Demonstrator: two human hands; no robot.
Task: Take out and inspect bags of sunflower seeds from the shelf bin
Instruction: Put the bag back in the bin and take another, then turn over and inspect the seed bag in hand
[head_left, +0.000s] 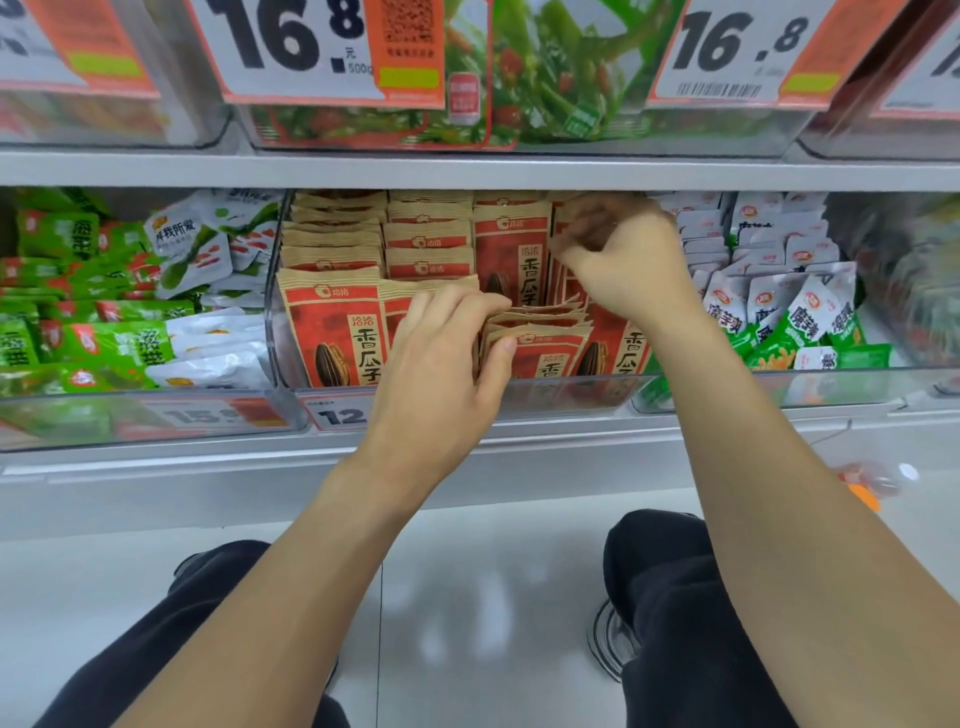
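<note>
Sunflower seed bags (332, 332) standing upright in rows inside the clear shelf bin (280, 364), filling the middle of the lower shelf (156, 467). Long axes running vertically, printed red faces turned toward the aisle, sealed kraft tops pointing up at 12 o'clock.

Left hand (447, 364) curling round a small stack of bags (540, 338) at the bin's front, fingers over the top edges and thumb pressing the front bag. Right hand (623, 260) reaching deeper, toward 1 o'clock of the left, fingers bent and pinching at the tops of the rear bags (511, 249); exact hold partly blurred.

Risks, judging from here: lifting several bags at once, likely fanning the stack and letting one slip out onto the floor (467, 597). Pulling upward too steeply, likely catching tops against the upper shelf edge (467, 171) close above. Dragging the stack forward, possibly toppling the neighbouring upright row at 9 o'clock. Right forearm crossing low at 3 o'clock, possibly brushing the white and green snack packets (800, 312) in the adjoining bin.
</note>
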